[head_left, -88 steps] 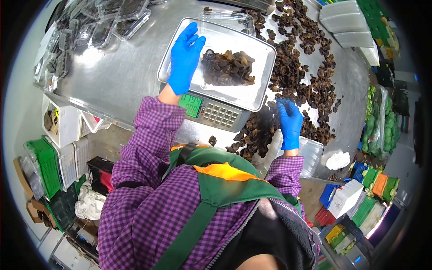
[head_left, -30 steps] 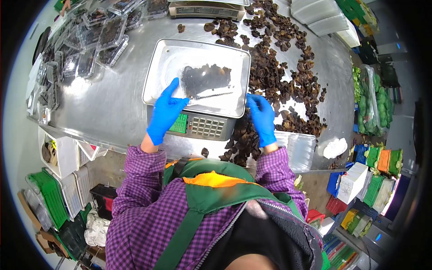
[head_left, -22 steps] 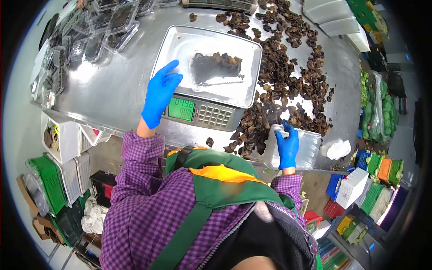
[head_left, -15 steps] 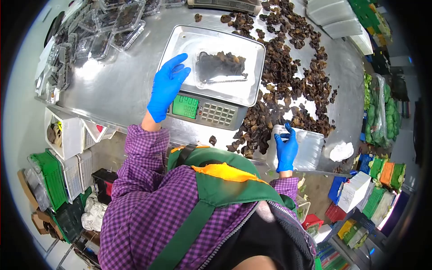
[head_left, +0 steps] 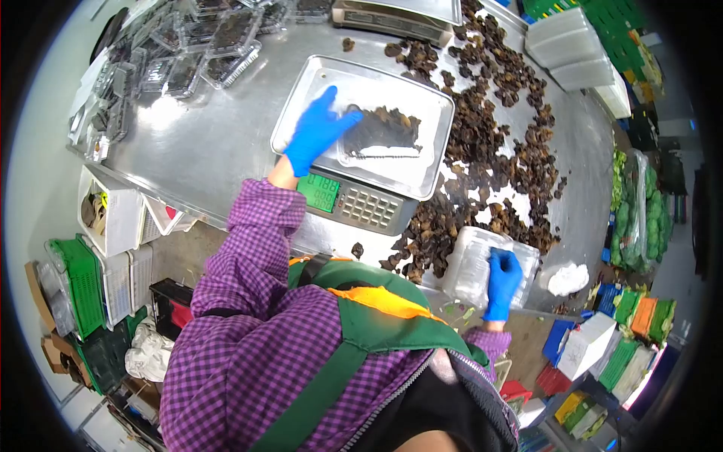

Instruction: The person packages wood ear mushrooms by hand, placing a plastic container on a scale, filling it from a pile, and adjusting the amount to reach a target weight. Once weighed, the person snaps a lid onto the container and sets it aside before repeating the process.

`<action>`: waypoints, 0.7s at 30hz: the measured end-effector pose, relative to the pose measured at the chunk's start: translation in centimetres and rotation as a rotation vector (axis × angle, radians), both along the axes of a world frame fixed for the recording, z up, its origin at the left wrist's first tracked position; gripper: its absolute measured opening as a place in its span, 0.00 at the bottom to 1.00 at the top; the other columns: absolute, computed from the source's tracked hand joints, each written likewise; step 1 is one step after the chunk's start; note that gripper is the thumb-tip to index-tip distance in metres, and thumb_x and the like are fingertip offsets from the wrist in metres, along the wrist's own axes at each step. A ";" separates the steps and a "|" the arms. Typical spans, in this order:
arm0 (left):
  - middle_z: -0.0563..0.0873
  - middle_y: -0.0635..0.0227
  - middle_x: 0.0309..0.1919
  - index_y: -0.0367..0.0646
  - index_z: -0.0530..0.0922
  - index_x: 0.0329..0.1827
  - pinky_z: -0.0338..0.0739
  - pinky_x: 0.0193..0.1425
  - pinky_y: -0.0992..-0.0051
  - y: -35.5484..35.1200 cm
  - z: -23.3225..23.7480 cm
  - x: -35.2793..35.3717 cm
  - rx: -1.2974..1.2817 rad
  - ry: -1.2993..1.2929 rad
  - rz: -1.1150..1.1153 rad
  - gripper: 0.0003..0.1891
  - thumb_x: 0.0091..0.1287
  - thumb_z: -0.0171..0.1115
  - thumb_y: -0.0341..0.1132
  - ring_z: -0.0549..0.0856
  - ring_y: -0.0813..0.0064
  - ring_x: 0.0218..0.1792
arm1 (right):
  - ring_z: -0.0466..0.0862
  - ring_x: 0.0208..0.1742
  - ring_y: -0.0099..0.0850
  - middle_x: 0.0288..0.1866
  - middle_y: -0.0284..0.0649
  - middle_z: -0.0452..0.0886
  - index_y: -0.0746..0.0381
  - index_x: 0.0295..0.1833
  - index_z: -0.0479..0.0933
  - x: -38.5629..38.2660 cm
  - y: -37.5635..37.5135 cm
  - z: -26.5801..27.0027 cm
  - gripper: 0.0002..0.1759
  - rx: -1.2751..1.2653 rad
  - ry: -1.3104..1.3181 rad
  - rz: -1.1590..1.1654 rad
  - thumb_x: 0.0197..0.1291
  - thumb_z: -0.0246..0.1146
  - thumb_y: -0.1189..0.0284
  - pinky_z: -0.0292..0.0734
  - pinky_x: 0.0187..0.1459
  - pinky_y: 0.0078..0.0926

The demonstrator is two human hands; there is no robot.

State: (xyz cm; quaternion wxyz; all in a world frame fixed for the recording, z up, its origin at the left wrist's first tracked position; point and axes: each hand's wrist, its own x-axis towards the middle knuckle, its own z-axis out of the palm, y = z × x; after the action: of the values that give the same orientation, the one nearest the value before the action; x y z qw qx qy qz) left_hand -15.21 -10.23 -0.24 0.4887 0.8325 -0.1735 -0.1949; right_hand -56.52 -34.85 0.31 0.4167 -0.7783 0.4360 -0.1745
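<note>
My left hand (head_left: pixel 320 132), in a blue glove, reaches over the scale's metal tray (head_left: pixel 297 94) with thumb and fingers spread. Its thumb is at the left edge of a clear plastic container of dark wood ear mushrooms (head_left: pixel 388 129), and I see no grip on it. The scale (head_left: pixel 369 209) has a lit green display. My right hand (head_left: pixel 504 280), gloved in blue too, is closed at a stack of clear plastic containers (head_left: pixel 468 264) by the table's near edge. Its fingers are curled on a container there; their tips are partly hidden.
Loose wood ear mushrooms (head_left: pixel 489 135) spread across the metal table (head_left: pixel 218 128) right of the scale. Filled, lidded boxes (head_left: pixel 230 64) pile at the far left. A second scale (head_left: pixel 395 21) stands at the back, white foam trays (head_left: pixel 568 49) at the far right, crumpled white material (head_left: pixel 568 279) nearby.
My left hand has moved right, towards the container on the scale. My right hand has shifted right and down over the stack, its fingers curling in. The view has shifted slightly.
</note>
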 end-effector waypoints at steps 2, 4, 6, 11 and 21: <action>0.77 0.51 0.60 0.33 0.65 0.69 0.73 0.60 0.69 -0.9 -0.5 -0.2 -0.005 -0.142 -0.006 0.46 0.53 0.74 0.53 0.79 0.66 0.56 | 0.74 0.33 0.17 0.29 0.31 0.79 0.66 0.35 0.79 1.2 0.4 4.7 0.03 -0.074 0.000 -0.085 0.61 0.63 0.79 0.72 0.37 0.17; 0.80 0.53 0.56 0.34 0.73 0.61 0.73 0.59 0.69 -1.2 1.2 0.0 -0.043 -0.101 -0.083 0.40 0.52 0.75 0.53 0.80 0.67 0.54 | 0.75 0.34 0.17 0.32 0.31 0.79 0.67 0.39 0.78 2.8 1.0 8.0 0.01 -0.051 -0.103 -0.118 0.62 0.63 0.80 0.73 0.38 0.17; 0.83 0.62 0.46 0.36 0.80 0.50 0.76 0.53 0.73 -1.6 -1.4 0.7 -0.171 -0.022 -0.034 0.27 0.52 0.77 0.45 0.81 0.73 0.47 | 0.78 0.39 0.19 0.36 0.32 0.81 0.67 0.43 0.79 5.1 1.9 9.2 0.05 -0.048 -0.215 -0.097 0.62 0.62 0.83 0.75 0.44 0.19; 0.84 0.67 0.43 0.36 0.80 0.49 0.75 0.52 0.77 -0.8 0.1 -0.4 -0.601 0.415 0.043 0.17 0.59 0.70 0.32 0.81 0.77 0.44 | 0.82 0.41 0.27 0.39 0.40 0.82 0.65 0.47 0.80 14.1 5.4 10.3 0.11 -0.362 -0.193 0.311 0.57 0.65 0.82 0.77 0.44 0.22; 0.83 0.68 0.46 0.37 0.78 0.54 0.73 0.55 0.74 6.0 6.9 15.4 -1.276 0.200 0.489 0.16 0.70 0.59 0.38 0.80 0.74 0.48 | 0.82 0.36 0.34 0.35 0.36 0.79 0.53 0.49 0.83 24.9 10.8 7.5 0.16 -0.358 -0.140 0.767 0.52 0.71 0.69 0.78 0.35 0.29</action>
State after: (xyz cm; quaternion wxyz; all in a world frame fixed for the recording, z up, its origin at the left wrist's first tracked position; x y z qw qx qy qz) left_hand 0.18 -4.22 6.63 0.9267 0.3753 -0.0156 -0.0148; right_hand -31.60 -24.06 7.80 0.3383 -0.9304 0.0485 -0.1324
